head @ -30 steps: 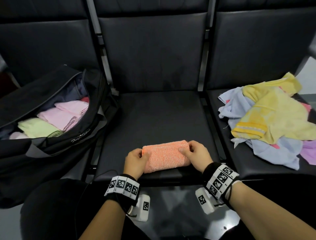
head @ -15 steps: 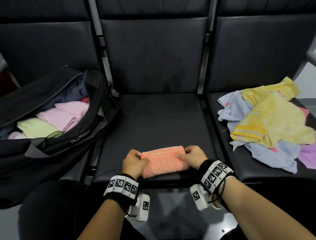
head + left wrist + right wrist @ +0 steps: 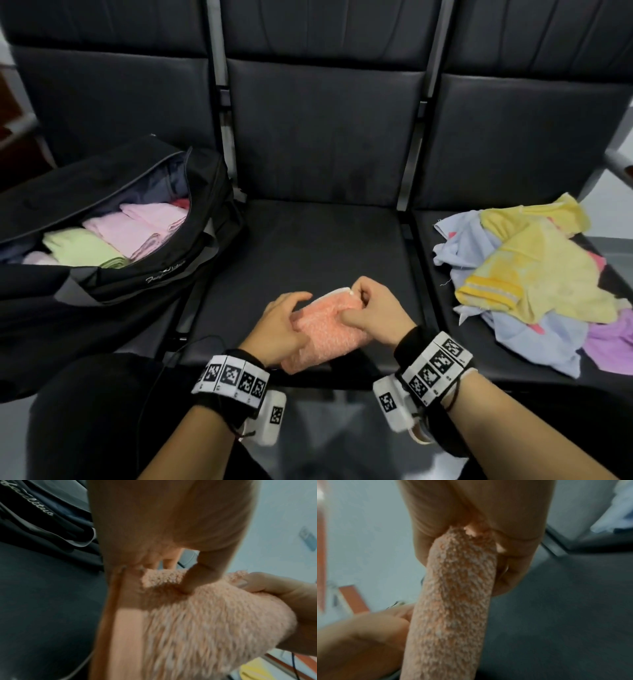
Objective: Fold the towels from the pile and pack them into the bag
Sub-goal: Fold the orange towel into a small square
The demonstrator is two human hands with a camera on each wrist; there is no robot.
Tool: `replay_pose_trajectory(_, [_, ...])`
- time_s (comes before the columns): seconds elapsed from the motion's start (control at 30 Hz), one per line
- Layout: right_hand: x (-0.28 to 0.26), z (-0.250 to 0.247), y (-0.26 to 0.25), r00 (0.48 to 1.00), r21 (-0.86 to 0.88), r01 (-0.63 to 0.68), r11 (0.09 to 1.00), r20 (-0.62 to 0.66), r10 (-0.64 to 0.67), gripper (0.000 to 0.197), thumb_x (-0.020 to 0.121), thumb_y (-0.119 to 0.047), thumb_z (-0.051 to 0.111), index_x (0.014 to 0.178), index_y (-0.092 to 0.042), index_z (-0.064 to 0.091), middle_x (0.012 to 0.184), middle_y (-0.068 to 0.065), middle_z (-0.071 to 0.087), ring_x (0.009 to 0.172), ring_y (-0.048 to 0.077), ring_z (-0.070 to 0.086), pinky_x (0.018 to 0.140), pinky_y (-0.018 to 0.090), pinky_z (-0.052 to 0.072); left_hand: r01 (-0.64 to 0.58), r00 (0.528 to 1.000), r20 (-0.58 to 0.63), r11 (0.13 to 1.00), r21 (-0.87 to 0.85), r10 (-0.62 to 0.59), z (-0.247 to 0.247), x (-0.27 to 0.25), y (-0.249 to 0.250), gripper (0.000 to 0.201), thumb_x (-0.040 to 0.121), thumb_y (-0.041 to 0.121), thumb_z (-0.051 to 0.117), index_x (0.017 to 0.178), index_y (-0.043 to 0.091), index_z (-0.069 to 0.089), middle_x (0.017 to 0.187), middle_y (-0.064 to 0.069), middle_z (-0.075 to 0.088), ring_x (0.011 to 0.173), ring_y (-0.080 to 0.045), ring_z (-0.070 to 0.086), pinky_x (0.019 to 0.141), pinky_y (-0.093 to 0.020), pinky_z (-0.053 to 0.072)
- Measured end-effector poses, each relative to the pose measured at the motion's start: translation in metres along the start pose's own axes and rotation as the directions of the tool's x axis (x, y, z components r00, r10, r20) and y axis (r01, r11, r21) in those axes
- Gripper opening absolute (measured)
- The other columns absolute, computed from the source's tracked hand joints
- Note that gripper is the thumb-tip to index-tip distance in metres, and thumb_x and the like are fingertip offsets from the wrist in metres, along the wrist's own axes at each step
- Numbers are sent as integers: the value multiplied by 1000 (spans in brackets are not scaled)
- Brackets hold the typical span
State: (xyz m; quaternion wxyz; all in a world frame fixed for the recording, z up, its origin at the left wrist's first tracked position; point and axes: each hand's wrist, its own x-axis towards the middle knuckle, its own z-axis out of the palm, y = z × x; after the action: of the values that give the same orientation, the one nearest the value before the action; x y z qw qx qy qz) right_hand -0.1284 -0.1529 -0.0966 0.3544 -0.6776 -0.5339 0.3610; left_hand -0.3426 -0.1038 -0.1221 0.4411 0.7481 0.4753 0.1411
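I had the folded orange towel in both hands, lifted off the front edge of the middle seat and tilted, its far end higher than the near one. My right hand was gripping it near the far end, thumb pressed into the pile on top and fingers curled round the edge; the right wrist view showed the towel as a thick folded bundle pinched in that hand. My left hand held the near left side, thumb dug into the fabric in the left wrist view, while the fingers on the far side lay fairly straight along the cloth, so I read it as a grip but a loose one.

By my judgement the folding of this towel was finished and I was at the carry: the piece had to go to the black bag, which sat open on the left seat with pink and green folded towels already laid inside. The next move called for keeping the layers squeezed together so the fold would not spring open, swinging left, and setting it flat in whatever gap remained beside those towels. The unfolded pile on the right seat remained to be worked through
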Motion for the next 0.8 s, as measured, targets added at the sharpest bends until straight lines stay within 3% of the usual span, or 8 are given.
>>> replay_pose_trajectory(0.07, [-3,-4,-20,993,-93,114,989,43,-110,37,58,-28,77,73,-23,43,61,-12,46,55,2,38,51,21,35,-58,992,99,981,-183,77,-3,-6,15,79,65,13,70,138,34,47,130,10,54,121,-9,53,100,-26,46])
replay_pose_trajectory(0.17, [-8,-6,-45,962,-204,240,949,182,-204,38,57,-31,72,82,-26,44,64,-3,55,54,6,45,53,37,46,-64,979,156,924,-377,132,-3,-13,25,73,67,10,76,131,35,52,114,5,69,103,-10,68,80,-26,56])
replay_pose_trajectory(0.33, [-3,-9,-73,909,-273,355,894,325,-262,36,59,-28,71,85,-28,46,69,-1,60,61,18,54,58,44,51,-59,980,151,916,-396,128,-9,-14,23,58,65,13,86,116,27,61,107,1,75,99,-14,72,86,-36,59])
replay_pose_trajectory(0.4, [0,-7,-81,904,-243,371,896,315,-289,35,60,-26,72,86,-30,49,73,-3,63,63,15,58,60,43,52,-63,979,143,884,-463,145,-14,-13,19,53,68,10,87,115,22,64,106,-2,76,100,-17,73,86,-35,59])
replay_pose_trajectory(0.53, [15,6,-88,936,-84,349,933,86,-342,46,64,-34,78,104,-40,56,100,-19,66,97,1,64,81,20,53,-101,995,-55,817,-567,85,-28,-9,13,44,69,13,84,110,16,68,103,-6,77,98,-23,74,84,-41,60])
replay_pose_trajectory(0.6, [25,15,-90,959,41,278,960,46,-280,59,69,-36,83,120,-40,53,110,-17,65,105,3,63,87,20,52,-126,988,-154,731,-671,29,-37,-8,9,43,72,13,81,112,14,68,105,-7,76,99,-23,74,79,-34,60])
replay_pose_trajectory(0.7, [40,33,-93,962,117,142,983,218,-165,66,77,-36,82,134,-27,49,119,-9,67,108,5,65,89,27,53,-183,953,-289,586,-790,-93,-55,-8,4,42,76,17,78,116,15,67,111,-8,75,104,-24,72,83,-36,59])
replay_pose_trajectory(0.8, [56,52,-105,928,143,84,986,348,-130,52,81,-33,80,127,-25,57,112,-7,72,103,8,69,85,29,56,-223,913,-366,529,-819,-181,-77,-7,-2,37,84,21,75,120,17,65,113,-5,75,107,-23,71,86,-39,59])
